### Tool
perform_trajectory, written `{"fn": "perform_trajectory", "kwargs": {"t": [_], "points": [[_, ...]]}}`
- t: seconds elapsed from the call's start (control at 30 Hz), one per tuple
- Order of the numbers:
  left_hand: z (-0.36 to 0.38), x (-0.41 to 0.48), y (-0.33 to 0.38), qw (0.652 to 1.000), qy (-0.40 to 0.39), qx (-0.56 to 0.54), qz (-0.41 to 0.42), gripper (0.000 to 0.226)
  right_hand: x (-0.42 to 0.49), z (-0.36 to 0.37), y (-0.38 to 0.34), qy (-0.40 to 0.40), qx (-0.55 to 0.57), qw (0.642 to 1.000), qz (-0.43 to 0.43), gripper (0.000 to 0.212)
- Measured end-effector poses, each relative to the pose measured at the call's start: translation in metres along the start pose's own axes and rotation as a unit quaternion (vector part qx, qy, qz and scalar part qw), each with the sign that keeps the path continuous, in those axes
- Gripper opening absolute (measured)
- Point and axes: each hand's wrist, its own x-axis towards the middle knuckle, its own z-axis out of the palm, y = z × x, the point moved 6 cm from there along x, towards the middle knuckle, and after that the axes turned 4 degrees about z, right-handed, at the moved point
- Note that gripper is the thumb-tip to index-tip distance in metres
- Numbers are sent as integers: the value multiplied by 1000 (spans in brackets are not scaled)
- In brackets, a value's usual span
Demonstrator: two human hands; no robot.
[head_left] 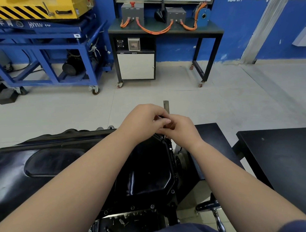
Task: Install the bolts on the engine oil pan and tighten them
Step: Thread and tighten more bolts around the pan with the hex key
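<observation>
The oil pan (147, 170) is made of smooth, shiny black metal and is laid long-ways from left to right. Round bolts (152, 206) are seen in its near rim. Over its far right corner a small dark thing (160, 117) is pinched by the left hand (143, 121). The right hand (182, 128) is curled beside it (what it holds is hidden). The white letters on the blue cart (59, 29) cannot be read well.

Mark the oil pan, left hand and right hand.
oil pan (150, 173): head view, on its glossy black sump wall.
left hand (142, 121): head view, back of the hand.
right hand (182, 130): head view, back of the hand.
</observation>
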Motion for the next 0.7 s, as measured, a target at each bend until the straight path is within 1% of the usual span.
{"fn": "perform_trajectory", "kwargs": {"t": [0.03,0.1,0.2,0.3,0.37,0.4,0.5,0.53,0.63,0.7], "points": [[0,0,0,1000,5,11,1,10,0,1,0,-1,-6,1000,-3,12],[-1,0,0,1000,10,23,-1,12,0,2,2,-11,-17,1000,5,17],[0,1,0,1000,0,20,-2,12,-1,1,4,-47,-37,998,13,8],[0,2,0,1000,7,19,1,11,-3,-1,4,-67,-51,996,20,23],[-1,2,-1,1000,23,2,-2,11,-3,-2,4,-56,-48,997,22,35],[-1,1,-1,1000,29,-11,-3,13,-3,-1,5,-48,-43,998,23,35],[0,0,0,999,21,-30,0,21,-2,0,7,-12,-22,999,29,16],[1,0,0,1000,12,-28,1,20,-2,1,7,0,-14,1000,26,13],[2,-1,1,1000,-1,-4,4,12,-2,4,6,16,7,1000,17,15],[1,-1,2,1000,6,16,7,11,-3,4,8,24,6,1000,17,22]]}}
